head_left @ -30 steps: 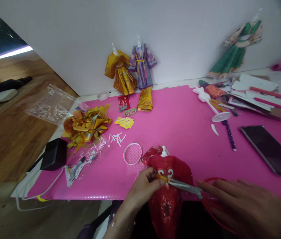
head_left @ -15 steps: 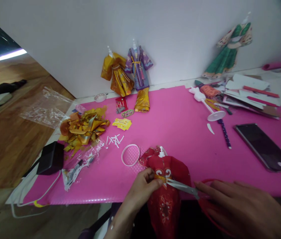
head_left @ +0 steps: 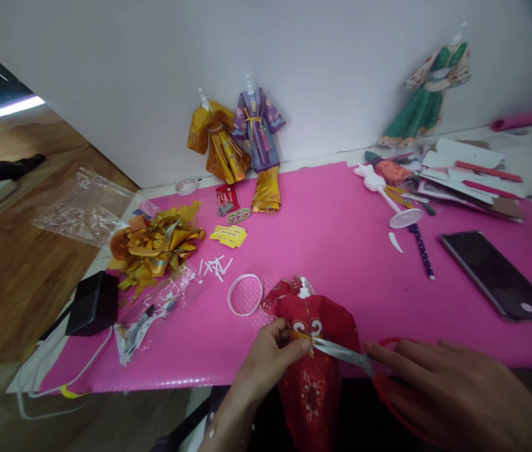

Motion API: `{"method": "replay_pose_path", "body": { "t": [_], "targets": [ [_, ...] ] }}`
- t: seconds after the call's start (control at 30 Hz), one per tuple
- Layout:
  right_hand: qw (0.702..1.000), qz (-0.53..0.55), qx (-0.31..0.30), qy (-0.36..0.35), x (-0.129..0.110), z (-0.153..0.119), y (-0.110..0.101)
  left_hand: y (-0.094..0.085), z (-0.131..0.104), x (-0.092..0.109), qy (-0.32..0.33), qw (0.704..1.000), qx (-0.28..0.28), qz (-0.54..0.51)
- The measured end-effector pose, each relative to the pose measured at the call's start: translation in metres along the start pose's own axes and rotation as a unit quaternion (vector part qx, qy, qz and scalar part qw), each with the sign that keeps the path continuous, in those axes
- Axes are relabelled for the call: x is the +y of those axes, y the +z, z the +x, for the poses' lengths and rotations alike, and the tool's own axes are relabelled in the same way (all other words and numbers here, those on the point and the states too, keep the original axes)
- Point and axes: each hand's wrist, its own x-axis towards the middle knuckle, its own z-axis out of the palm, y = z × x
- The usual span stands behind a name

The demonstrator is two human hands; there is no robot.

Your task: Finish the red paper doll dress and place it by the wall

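A small red doll dress (head_left: 313, 376) with white and gold patterns lies over the table's near edge, a white neck peg at its top. At its waist my left hand (head_left: 270, 355) pinches a gold strip (head_left: 299, 336) between thumb and fingers. Red-handled scissors (head_left: 343, 353) are gripped in my right hand (head_left: 458, 389), their blades pointing left with the tips at the strip by my left thumb. Most of the handle loops is hidden by the fingers. A clear tape ring (head_left: 245, 295) lies just left of the dress.
Gold scraps (head_left: 157, 242), a black box (head_left: 92, 304) with a white cable and paper bits lie left on the pink mat (head_left: 313, 220). A phone (head_left: 501, 276), white stand (head_left: 390, 198) and papers (head_left: 463, 169) lie right. Dressed figures (head_left: 259, 129) lean against the wall.
The view has shifted slightly, so the table things sit a little further left. Both hands keep their hold, and the scissor tips stay at the gold strip.
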Motion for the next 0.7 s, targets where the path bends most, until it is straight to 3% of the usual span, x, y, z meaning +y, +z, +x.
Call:
{"method": "replay_pose_path", "body": {
  "t": [0.07, 0.47, 0.7],
  "targets": [
    [1.0, -0.01, -0.021, -0.003, 0.0005, -0.002, 0.0014, 0.0002, 0.0003, 0.0002, 0.002, 1.0, -0.004, 0.002],
    [1.0, -0.012, -0.013, -0.004, -0.0015, -0.0031, 0.0006, -0.0009, 0.0004, -0.0003, 0.016, 0.999, -0.016, 0.024],
    [1.0, -0.02, 0.005, -0.004, -0.0057, 0.0, -0.0006, 0.0041, 0.0005, -0.0024, 0.022, 0.998, 0.021, 0.051]
  ]
}}
